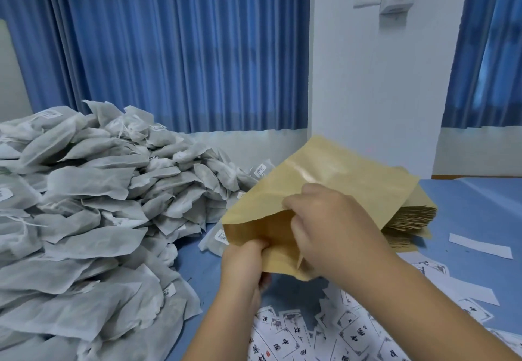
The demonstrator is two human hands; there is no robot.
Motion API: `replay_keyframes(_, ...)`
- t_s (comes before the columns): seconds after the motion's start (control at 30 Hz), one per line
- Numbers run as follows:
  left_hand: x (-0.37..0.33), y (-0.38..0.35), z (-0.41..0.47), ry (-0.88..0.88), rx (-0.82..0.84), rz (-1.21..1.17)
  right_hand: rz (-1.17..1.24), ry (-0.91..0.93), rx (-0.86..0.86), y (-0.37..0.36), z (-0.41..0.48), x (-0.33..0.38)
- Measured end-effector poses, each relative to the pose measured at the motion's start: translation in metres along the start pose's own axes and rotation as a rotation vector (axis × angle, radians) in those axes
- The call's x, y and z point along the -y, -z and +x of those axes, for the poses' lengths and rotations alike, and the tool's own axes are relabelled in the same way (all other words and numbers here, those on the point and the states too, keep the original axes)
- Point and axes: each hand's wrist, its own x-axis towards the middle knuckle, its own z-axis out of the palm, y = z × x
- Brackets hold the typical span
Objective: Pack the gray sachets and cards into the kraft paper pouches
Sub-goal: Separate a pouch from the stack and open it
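Observation:
A kraft paper pouch [324,174] is held up over the blue table, its mouth facing me. My left hand [243,264] pinches the pouch's near lower edge. My right hand [330,225] grips the upper lip, fingers curled into the opening and spreading it. A big heap of gray sachets [93,213] covers the left half of the table. White printed cards [305,335] lie scattered below my hands. A stack of flat kraft pouches [409,219] sits behind the held pouch, partly hidden by it.
The table has a blue cover [474,208]. Loose white paper strips [480,244] lie at the right. Blue curtains [183,49] and a white wall column [375,78] with a switch plate stand behind the table.

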Motion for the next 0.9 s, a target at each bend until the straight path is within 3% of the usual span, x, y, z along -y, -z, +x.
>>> replay_keyframes(0.07, -0.001, -0.003, -0.003, 0.006, 0.060, -0.042, 0.048, -0.037, -0.027, 0.002, 0.000, -0.002)
replay_keyframes(0.2, -0.011, -0.012, -0.018, -0.195, 0.169, 0.030, 0.057, -0.053, -0.045, -0.001, 0.003, 0.001)
replay_keyframes(0.3, -0.022, -0.010, -0.028, -0.191, 0.269, 0.011, 0.033, -0.074, -0.026, 0.000, 0.012, 0.000)
replay_keyframes(0.5, -0.062, 0.015, -0.021, -0.251, 0.207, 0.235, 0.080, -0.117, 0.018, 0.001, 0.047, -0.003)
replay_keyframes(0.63, -0.104, 0.045, 0.005, -0.531, 0.013, 0.567, 0.151, -0.176, 0.009, -0.002, 0.053, -0.006)
replay_keyframes(0.77, -0.138, 0.070, 0.047, -0.890, -0.179, 1.184, 0.113, -0.190, 0.046, -0.014, 0.056, -0.009)
replay_keyframes(0.9, -0.161, 0.079, 0.088, -1.030, -0.347, 1.706, 0.121, -0.229, 0.058, -0.024, 0.059, -0.013)
